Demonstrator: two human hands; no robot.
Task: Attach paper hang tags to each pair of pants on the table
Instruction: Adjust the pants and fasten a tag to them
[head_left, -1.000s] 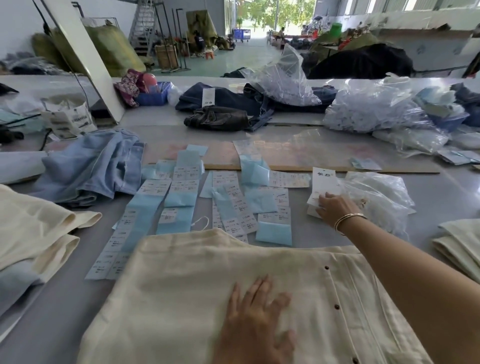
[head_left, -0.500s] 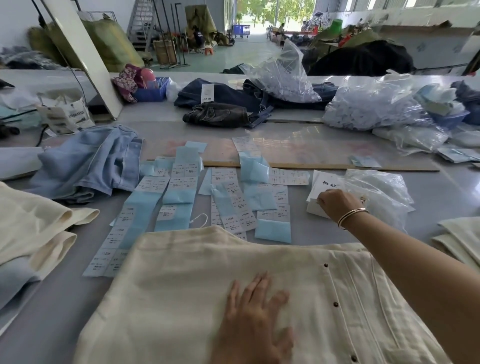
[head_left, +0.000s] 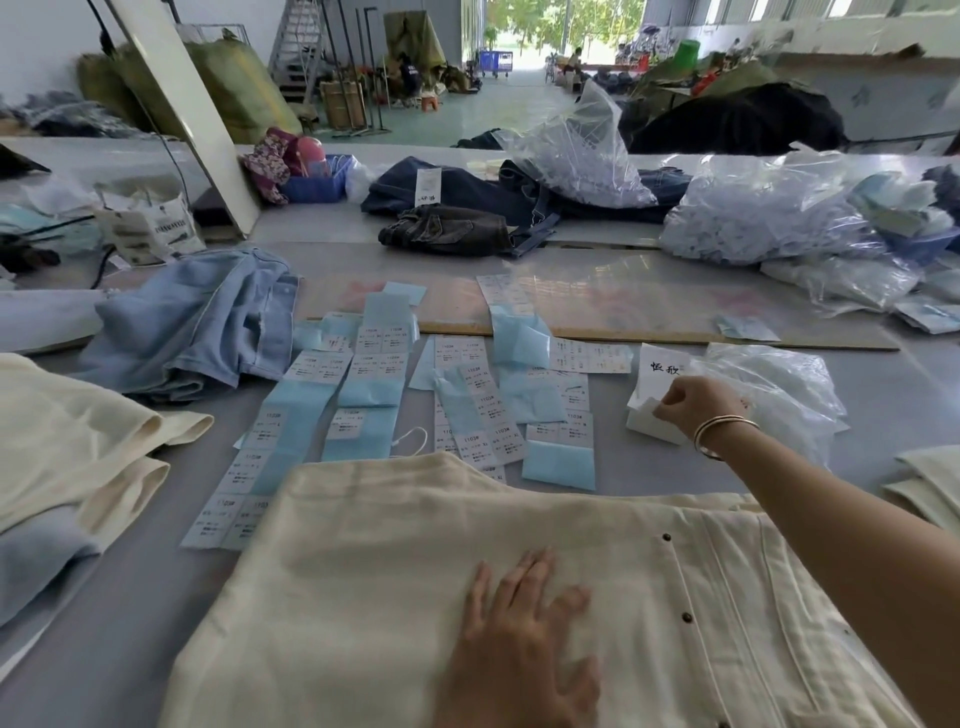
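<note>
Cream pants (head_left: 395, 582) with dark buttons lie flat at the table's near edge. My left hand (head_left: 519, 644) rests on them, palm down, fingers spread. My right hand (head_left: 696, 410) reaches forward to a small stack of white paper hang tags (head_left: 657, 379) printed with black characters and pinches the lower edge of the top tag. Between the pants and the tags lie several strips of blue and white size stickers (head_left: 374, 395).
Light blue jeans (head_left: 208, 322) lie crumpled at the left, folded cream pants (head_left: 67, 447) at the near left and more at the right edge (head_left: 930, 483). A clear plastic bag (head_left: 769, 384) sits behind the tags. Dark jeans (head_left: 457, 234) and bulging bags (head_left: 753, 213) lie further back.
My right hand has closed its fingers on the edge of the top hang tag and lifted it slightly. My left hand has stayed flat on the pants.
</note>
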